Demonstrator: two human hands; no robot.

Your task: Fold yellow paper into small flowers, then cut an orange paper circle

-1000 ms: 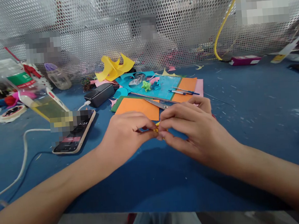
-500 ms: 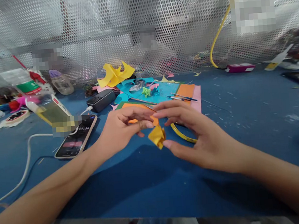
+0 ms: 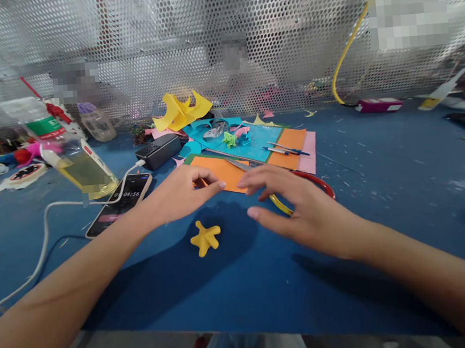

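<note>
A small folded yellow paper star (image 3: pixel 206 238) lies on the blue table, in front of and between my hands, with neither touching it. My left hand (image 3: pixel 189 193) hovers above and behind the star with curled, loose fingers and nothing visible in them. To the right, my right hand (image 3: pixel 295 206) is open, thumb apart from the bent fingers, and holds nothing. Scissors (image 3: pixel 237 164) with a red and yellow handle lie behind my right hand, partly hidden by it. Beyond both hands are orange paper (image 3: pixel 220 169) and blue cut paper (image 3: pixel 262 139).
A phone (image 3: pixel 133 190) with a white cable and a tilted bottle (image 3: pixel 81 167) stand left. A black box (image 3: pixel 159 151), yellow paper scraps (image 3: pixel 181 111), a green paper piece (image 3: pixel 228 139) and pens (image 3: pixel 287 149) lie farther back. A perforated metal screen (image 3: pixel 286 35) closes the far side.
The yellow paper piece has left the space between my hands and now rests on the table to the left as a star. My right hand has let go of it. My view has shifted slightly.
</note>
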